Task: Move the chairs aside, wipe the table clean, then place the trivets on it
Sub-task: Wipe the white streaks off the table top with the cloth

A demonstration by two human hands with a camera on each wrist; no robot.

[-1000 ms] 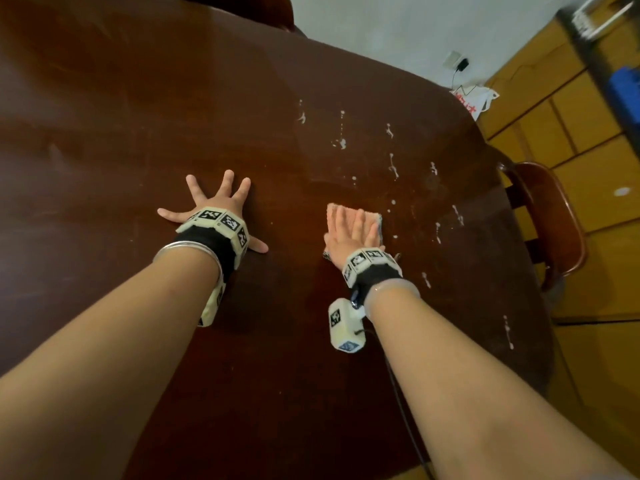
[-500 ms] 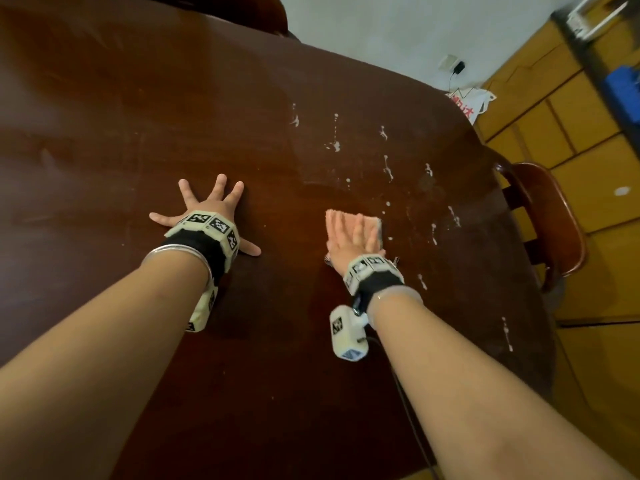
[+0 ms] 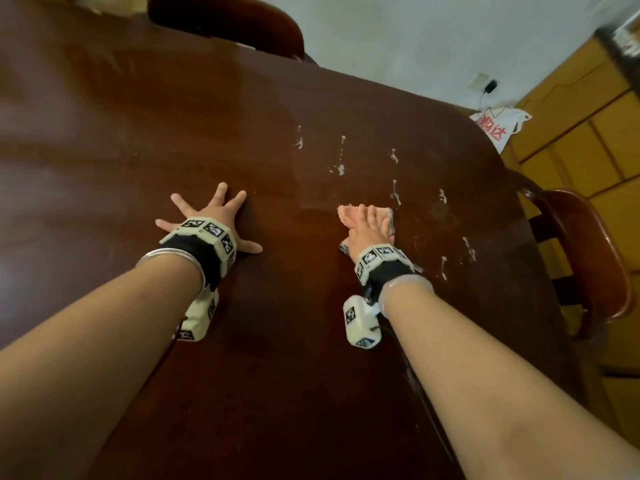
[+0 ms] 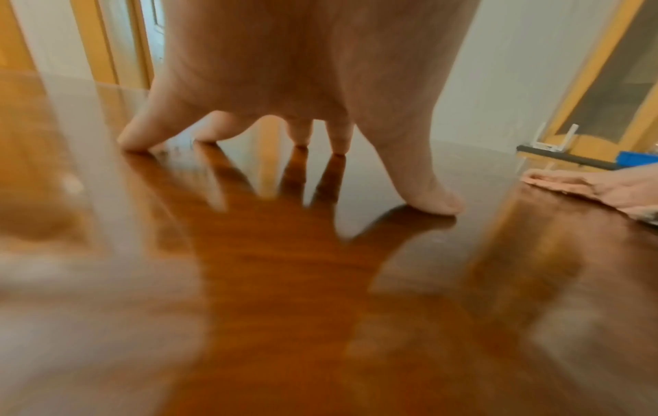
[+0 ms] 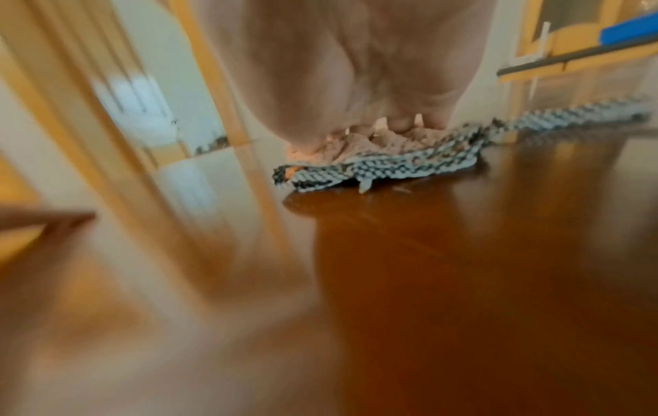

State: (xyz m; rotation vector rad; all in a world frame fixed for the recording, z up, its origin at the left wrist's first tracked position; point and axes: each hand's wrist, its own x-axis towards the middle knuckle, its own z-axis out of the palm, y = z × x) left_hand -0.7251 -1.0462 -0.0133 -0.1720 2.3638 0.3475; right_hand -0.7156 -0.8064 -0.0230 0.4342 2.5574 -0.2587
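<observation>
I can make out red Chinese characters on a white bag [image 3: 496,128] beyond the tabletop's far right corner; the last one reads "达", the rest I cannot read. The wristbands [image 3: 211,230] carry only black-and-white square marker patterns, no lettering.

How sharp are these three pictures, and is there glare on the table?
Head view: sharp, dim, the table with only soft sheen. Left wrist view: fingers of the left hand fairly clear, foreground smeared, the glossy wood mirroring them. Right wrist view: heavy blur, only the cloth readable under the right hand.
</observation>
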